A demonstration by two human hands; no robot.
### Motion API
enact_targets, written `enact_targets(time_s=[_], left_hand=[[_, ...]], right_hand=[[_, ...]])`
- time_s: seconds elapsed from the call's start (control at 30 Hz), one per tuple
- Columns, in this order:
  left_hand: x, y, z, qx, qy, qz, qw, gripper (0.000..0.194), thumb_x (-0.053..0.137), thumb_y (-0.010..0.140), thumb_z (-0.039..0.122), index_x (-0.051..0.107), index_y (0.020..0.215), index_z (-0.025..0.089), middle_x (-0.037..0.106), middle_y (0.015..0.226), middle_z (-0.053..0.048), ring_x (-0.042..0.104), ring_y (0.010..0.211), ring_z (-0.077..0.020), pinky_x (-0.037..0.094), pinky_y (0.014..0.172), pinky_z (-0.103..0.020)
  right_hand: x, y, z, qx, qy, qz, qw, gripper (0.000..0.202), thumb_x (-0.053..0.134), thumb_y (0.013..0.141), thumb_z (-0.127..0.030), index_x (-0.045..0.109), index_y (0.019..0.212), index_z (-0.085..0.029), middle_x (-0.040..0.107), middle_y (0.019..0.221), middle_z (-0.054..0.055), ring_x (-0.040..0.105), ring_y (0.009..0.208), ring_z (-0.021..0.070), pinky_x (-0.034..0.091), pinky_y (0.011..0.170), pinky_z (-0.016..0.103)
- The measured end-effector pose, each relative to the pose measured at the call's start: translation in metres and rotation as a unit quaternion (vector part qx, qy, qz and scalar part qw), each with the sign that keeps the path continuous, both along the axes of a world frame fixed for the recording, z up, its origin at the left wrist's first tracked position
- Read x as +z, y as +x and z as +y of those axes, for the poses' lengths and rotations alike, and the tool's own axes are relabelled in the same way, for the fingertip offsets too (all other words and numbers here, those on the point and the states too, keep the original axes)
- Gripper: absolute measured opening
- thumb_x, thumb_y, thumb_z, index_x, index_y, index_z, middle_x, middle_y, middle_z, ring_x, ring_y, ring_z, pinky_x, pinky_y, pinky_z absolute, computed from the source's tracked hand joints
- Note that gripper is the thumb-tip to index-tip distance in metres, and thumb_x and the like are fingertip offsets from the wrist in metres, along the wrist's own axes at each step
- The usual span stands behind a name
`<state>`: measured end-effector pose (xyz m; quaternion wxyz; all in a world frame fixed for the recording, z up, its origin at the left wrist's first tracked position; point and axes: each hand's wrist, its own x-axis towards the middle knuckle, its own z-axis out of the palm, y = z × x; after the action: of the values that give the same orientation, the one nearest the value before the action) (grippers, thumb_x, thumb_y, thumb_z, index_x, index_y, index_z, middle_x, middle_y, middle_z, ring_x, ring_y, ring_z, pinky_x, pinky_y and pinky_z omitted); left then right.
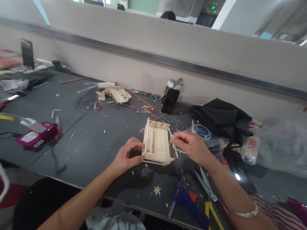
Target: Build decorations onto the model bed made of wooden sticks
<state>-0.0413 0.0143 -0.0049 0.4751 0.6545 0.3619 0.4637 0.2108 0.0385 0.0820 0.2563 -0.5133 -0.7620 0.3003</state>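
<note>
A small frame of pale wooden sticks (158, 140) lies on the grey table, with a row of parallel sticks and raised edges at its far and near ends. My left hand (129, 153) touches its near left corner, thumb and fingers curved around the edge. To the right of the frame my right hand (187, 143) hovers with thumb and fingertips pinched together; whatever they hold is too small to make out. Loose thin sticks (174, 147) lie between the frame and my right hand. A small star-shaped wooden piece (157, 190) rests nearer the table's front edge.
Nearer me on the right are a blue glue gun (188, 204), pliers (206, 184) and a yellow-handled tool (217, 228). Behind the frame stands a phone (170, 101). A black bag (220, 115) and a tape roll (202, 131) sit right; a purple device (37, 137) lies left.
</note>
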Motion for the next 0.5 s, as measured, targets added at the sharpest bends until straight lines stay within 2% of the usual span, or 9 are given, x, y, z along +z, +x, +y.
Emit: enact_targets(time_s=[0.1,0.23,0.5], left_hand=[[-0.002,0.007,-0.007,-0.011,-0.006,0.014,1.0,0.031,0.072,0.074,0.028,0.066,0.103,0.02,0.052,0.098,-0.005,0.051,0.094,-0.0192,0.039,0.087,-0.033],[-0.004,0.014,-0.01,0.017,-0.022,0.008,1.0,0.031,0.076,0.071,0.03,0.068,0.101,0.021,0.051,0.097,-0.004,0.051,0.095,-0.0186,0.039,0.088,-0.033],[0.0,0.014,-0.003,0.022,-0.005,0.014,1.0,0.019,0.078,0.07,0.029,0.073,0.086,0.021,0.05,0.091,-0.002,0.051,0.091,-0.0171,0.039,0.089,-0.033]], right_hand=[[-0.011,-0.013,0.01,0.031,0.016,-0.022,0.999,0.014,0.056,0.084,-0.027,0.066,0.08,-0.019,0.068,0.079,0.001,0.058,0.071,0.0146,0.042,0.065,0.025],[-0.02,-0.027,0.018,0.056,0.016,-0.031,0.998,0.01,0.059,0.081,-0.017,0.069,0.078,-0.02,0.071,0.082,0.0,0.061,0.074,0.0143,0.043,0.068,0.025],[-0.014,-0.029,0.014,0.076,0.021,-0.05,0.996,0.01,0.063,0.081,-0.021,0.069,0.073,-0.019,0.068,0.073,0.001,0.059,0.066,0.0133,0.042,0.063,0.024]])
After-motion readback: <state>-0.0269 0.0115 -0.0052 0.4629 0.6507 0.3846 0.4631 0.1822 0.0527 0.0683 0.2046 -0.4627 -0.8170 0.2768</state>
